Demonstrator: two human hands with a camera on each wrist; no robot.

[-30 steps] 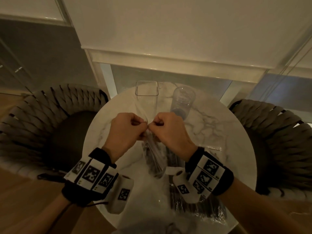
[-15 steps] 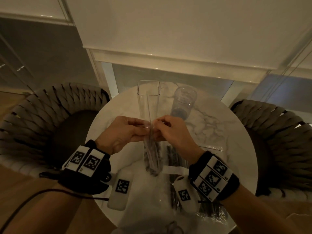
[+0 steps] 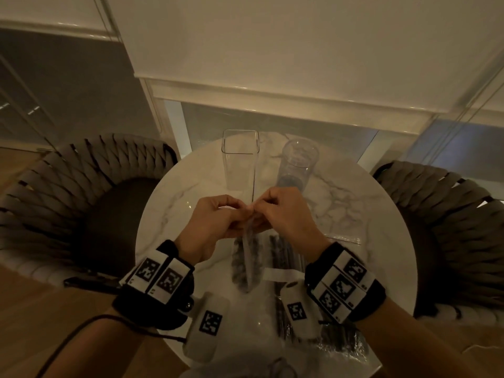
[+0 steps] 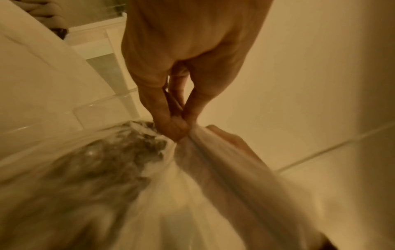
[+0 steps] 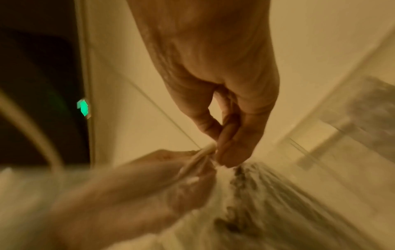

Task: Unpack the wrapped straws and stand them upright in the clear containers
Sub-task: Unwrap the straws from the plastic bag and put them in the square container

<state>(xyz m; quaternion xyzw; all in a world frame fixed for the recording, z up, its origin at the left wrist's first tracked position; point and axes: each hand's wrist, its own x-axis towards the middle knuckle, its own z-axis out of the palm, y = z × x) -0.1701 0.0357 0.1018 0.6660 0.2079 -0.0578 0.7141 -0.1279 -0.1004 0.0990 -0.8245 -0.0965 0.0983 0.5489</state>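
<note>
both your hands are pinching the top of the same clear straw packet [image 3: 246,257], thumb against fingertips, right up against each other over the middle of the marble table [image 3: 354,203]. your left hand [image 3: 215,223] has the plastic squeezed between thumb and forefinger, and the left wrist view shows it best: the fingertips [image 4: 174,128] are clamped on a bunched bit of wrapper. your right hand [image 3: 283,212] does the same from the other side, fingertips [image 5: 226,152] closed on the top edge, with a pale straw end poking out just beside them.

the packet hangs down from the pinch toward you, lifted at the top, with its lower end down near the table. it looks speckled dark through the plastic. can't tell whether the wrapper is torn open at all, the wrist views are too blurry.

just past your hands, the square clear container [image 3: 240,159] stands upright, and the round clear cup [image 3: 296,165] is beside it on the right. neither is touching your hands.

more packs of dark straws [image 3: 283,255] lie flat on the table under your right wrist. a woven chair [image 3: 68,192] sits on each side of the table.
</note>
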